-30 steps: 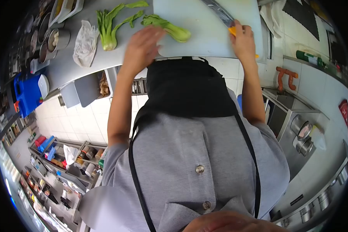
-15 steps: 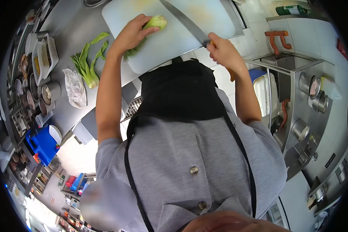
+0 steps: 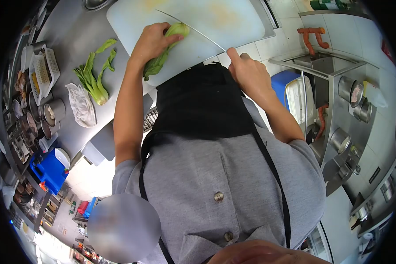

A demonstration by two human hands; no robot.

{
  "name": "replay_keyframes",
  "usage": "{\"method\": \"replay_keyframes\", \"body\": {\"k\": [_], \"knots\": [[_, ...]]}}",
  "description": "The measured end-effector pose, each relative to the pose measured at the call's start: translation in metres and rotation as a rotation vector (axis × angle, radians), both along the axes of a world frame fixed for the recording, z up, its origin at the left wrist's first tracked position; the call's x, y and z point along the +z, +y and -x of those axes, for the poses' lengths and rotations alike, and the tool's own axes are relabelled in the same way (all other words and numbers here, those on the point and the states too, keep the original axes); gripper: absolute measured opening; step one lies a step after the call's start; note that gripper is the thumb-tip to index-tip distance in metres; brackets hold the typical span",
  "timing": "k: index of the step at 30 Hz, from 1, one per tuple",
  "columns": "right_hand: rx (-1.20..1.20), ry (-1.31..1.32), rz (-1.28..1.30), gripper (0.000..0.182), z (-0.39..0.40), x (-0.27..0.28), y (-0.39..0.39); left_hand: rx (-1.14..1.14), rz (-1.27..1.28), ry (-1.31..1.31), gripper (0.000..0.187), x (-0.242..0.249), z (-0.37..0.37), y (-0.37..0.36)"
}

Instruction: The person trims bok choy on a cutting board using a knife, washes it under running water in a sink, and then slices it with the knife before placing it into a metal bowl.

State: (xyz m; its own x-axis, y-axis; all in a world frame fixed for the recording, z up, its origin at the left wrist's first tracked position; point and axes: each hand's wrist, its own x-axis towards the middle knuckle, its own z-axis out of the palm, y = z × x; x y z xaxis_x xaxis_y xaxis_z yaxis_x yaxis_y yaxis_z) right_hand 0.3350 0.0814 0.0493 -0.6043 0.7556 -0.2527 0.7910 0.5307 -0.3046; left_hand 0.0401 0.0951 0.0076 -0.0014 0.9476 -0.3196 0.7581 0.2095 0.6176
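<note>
On the white cutting board (image 3: pixel 224 42) lies a head of leafy green vegetable, like bok choy (image 3: pixel 166 55), its pale base toward the knife and its leaves toward my body. My left hand (image 3: pixel 154 42) is closed around it near the base. My right hand (image 3: pixel 250 75) grips the handle of a long kitchen knife (image 3: pixel 202 35). The blade is turned edge-down, seen as a thin line, and crosses right at the base end of the bok choy. The handle is hidden in my fingers.
Left of the board, another bok choy (image 3: pixel 94 86) and a crumpled white cloth (image 3: pixel 81 105) lie on the steel counter (image 3: pixel 68 57). Beyond stand a white basket (image 3: pixel 44 75) and metal pots (image 3: pixel 53 112). At right is a steel rack (image 3: pixel 334 101) holding pots.
The knife has turned from flat to edge-down and come to the vegetable's base. The bok choy's leaves now lie on the board toward me, and the view has shifted slightly.
</note>
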Motion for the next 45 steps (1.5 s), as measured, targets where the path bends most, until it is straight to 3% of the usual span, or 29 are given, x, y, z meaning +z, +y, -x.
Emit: {"method": "replay_keyframes", "body": {"k": [13, 18, 20, 30, 34, 36, 37, 39, 41, 45], "knots": [[0.015, -0.065, -0.017, 0.024, 0.003, -0.005, -0.002, -0.002, 0.025, -0.016, 0.050, 0.010, -0.007, 0.001], [0.061, 0.052, 0.054, 0.021, 0.004, 0.010, 0.016, -0.026, -0.163, 0.053, 0.043, -0.006, -0.005, -0.005], [0.072, -0.066, 0.127, 0.019, 0.008, 0.017, 0.024, -0.032, -0.135, 0.062, 0.042, -0.003, -0.007, -0.004], [0.067, 0.112, 0.129, 0.019, 0.043, -0.023, 0.040, 0.030, -0.149, 0.051, 0.039, 0.008, -0.016, -0.011], [-0.116, 0.097, 0.185, 0.020, 0.030, -0.014, 0.040, 0.010, -0.146, 0.086, 0.042, 0.008, -0.008, -0.017], [-0.182, 0.045, 0.211, 0.019, 0.023, -0.006, 0.044, -0.050, -0.379, 0.228, 0.047, 0.010, -0.009, -0.012], [-0.237, 0.082, 0.204, 0.020, 0.018, -0.003, 0.046, -0.049, -0.380, 0.229, 0.047, 0.010, -0.012, -0.005], [-0.279, 0.126, 0.192, 0.021, 0.006, -0.004, 0.049, -0.058, -0.411, 0.145, 0.040, 0.007, -0.023, 0.020], [-0.337, 0.204, 0.112, 0.020, -0.001, -0.013, 0.048, -0.230, -0.312, 0.342, 0.029, -0.018, -0.037, 0.047], [-0.321, 0.260, 0.007, 0.023, -0.012, -0.033, 0.040, -0.233, -0.217, 0.301, 0.019, -0.034, -0.043, 0.062]]}}
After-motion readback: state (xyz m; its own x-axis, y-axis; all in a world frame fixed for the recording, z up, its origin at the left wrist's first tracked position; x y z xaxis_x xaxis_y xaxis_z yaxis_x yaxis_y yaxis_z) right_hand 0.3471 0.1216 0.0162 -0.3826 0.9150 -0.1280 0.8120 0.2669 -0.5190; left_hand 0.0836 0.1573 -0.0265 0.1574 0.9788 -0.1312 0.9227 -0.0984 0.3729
